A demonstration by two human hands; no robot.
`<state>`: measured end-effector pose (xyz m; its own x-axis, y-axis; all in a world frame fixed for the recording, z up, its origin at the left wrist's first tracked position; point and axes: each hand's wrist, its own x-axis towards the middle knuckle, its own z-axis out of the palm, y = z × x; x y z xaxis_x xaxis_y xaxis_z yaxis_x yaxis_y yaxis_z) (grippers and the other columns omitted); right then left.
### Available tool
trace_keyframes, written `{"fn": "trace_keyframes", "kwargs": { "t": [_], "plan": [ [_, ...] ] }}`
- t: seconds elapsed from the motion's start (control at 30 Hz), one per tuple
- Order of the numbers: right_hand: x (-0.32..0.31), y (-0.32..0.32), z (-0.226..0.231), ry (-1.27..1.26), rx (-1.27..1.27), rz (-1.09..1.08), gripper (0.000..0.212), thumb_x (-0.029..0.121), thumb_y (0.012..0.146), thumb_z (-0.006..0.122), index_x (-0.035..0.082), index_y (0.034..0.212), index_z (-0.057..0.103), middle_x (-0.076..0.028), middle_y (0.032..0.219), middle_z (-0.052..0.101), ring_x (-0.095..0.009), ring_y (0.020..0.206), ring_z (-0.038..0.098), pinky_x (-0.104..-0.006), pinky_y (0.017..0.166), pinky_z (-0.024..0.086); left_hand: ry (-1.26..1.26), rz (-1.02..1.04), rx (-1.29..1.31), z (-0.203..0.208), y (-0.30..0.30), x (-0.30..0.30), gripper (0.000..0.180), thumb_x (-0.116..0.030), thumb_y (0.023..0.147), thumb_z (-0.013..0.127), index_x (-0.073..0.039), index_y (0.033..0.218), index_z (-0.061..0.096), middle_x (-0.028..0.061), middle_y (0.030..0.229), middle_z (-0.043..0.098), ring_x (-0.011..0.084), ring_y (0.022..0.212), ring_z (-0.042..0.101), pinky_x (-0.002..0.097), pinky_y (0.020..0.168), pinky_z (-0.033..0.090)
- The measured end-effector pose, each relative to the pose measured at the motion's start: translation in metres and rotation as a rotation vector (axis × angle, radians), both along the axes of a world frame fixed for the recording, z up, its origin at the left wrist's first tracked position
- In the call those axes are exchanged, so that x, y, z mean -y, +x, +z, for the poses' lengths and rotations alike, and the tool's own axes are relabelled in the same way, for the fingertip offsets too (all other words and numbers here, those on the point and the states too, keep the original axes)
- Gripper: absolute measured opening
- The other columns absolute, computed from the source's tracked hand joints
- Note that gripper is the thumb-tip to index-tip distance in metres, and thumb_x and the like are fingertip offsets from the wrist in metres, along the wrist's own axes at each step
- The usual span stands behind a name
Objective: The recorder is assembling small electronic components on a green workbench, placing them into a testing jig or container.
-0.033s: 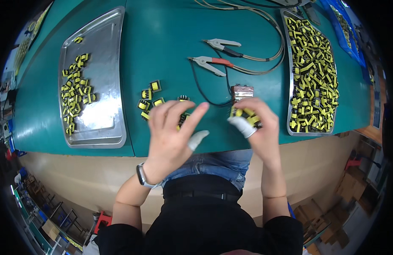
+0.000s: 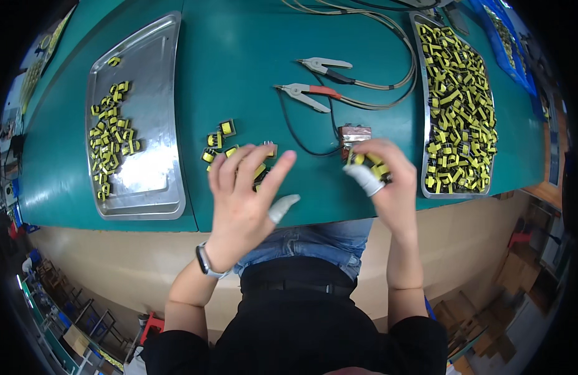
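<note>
My left hand (image 2: 245, 190) is spread, palm down, over a loose group of small yellow-and-black transformers (image 2: 226, 128) on the green table. A white cover sits on its thumb, and the fingers hide part of the group. Closer to the right tray, my right hand (image 2: 392, 178) is closed around several transformers (image 2: 378, 167), which show between its fingers and white-covered thumb. Just beyond that hand lies a brown block with metal plates (image 2: 356, 134), a black wire running to it. Two grey clip probes (image 2: 323, 64) lie farther back, one with a red sleeve.
At the left, a metal tray (image 2: 159, 112) carries a scattered batch of transformers. A second metal tray (image 2: 418, 119), at the right, is heaped with them. Cables (image 2: 404, 44) loop across the back of the green table (image 2: 239, 50). A blue bin (image 2: 511, 56) stands at the far right.
My left hand has shifted slightly left over the loose transformers. My right hand has moved a little to the right, still holding its transformers.
</note>
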<state>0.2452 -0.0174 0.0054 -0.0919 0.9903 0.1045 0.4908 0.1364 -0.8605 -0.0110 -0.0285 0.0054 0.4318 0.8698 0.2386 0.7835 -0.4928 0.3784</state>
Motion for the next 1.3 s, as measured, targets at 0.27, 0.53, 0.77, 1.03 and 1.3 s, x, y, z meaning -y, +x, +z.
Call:
{"fn": "trace_keyframes", "kwargs": {
  "t": [0.27,0.53,0.77,1.03,1.3],
  "plan": [
    [-0.027,0.028,-0.001,-0.009,0.105,-0.017,0.022,0.004,0.086,0.078,0.001,0.107,0.073,-0.014,0.104,0.070,-0.029,0.096,0.069,-0.0346,0.082,0.054,-0.101,0.169,-0.245,-0.010,-0.022,-0.010,0.086,-0.050,0.080,0.081,-0.020,0.153,0.049,0.0165,0.167,0.028,0.0440,0.154,0.020,0.0639,0.120,0.018],
    [-0.018,0.035,-0.007,0.036,0.080,0.005,0.022,0.008,0.090,0.075,0.002,0.110,0.072,-0.016,0.107,0.067,-0.035,0.102,0.068,-0.0399,0.087,0.053,-0.137,0.073,-0.126,0.004,-0.018,-0.034,0.081,-0.033,0.072,0.088,-0.018,0.145,0.058,0.0181,0.156,0.041,0.0470,0.144,0.034,0.0562,0.117,0.033],
    [-0.019,0.070,0.012,0.280,0.151,-0.406,0.023,0.008,0.089,0.074,0.004,0.112,0.069,-0.014,0.110,0.065,-0.032,0.100,0.067,-0.0411,0.088,0.054,-0.013,-0.084,-0.088,-0.001,-0.013,-0.023,0.056,-0.020,0.072,0.085,-0.014,0.125,0.066,0.0055,0.125,0.062,0.0343,0.124,0.051,0.0502,0.103,0.041],
    [-0.052,0.166,0.011,0.461,0.687,-0.896,0.026,0.010,0.093,0.071,0.009,0.119,0.069,-0.010,0.124,0.063,-0.033,0.117,0.058,-0.0425,0.096,0.050,0.043,-0.238,-0.082,0.000,-0.005,-0.034,0.052,-0.023,0.073,0.085,-0.014,0.121,0.067,0.0029,0.118,0.067,0.0318,0.118,0.055,0.0485,0.099,0.042],
    [-0.043,0.164,0.018,0.425,0.708,-0.794,0.030,0.022,0.095,0.073,0.010,0.122,0.069,-0.013,0.138,0.061,-0.038,0.137,0.048,-0.0528,0.113,0.036,0.028,-0.274,-0.114,0.005,-0.005,-0.032,0.049,-0.023,0.074,0.084,-0.016,0.120,0.068,0.0000,0.118,0.068,0.0288,0.119,0.058,0.0507,0.104,0.038]
  ]
}}
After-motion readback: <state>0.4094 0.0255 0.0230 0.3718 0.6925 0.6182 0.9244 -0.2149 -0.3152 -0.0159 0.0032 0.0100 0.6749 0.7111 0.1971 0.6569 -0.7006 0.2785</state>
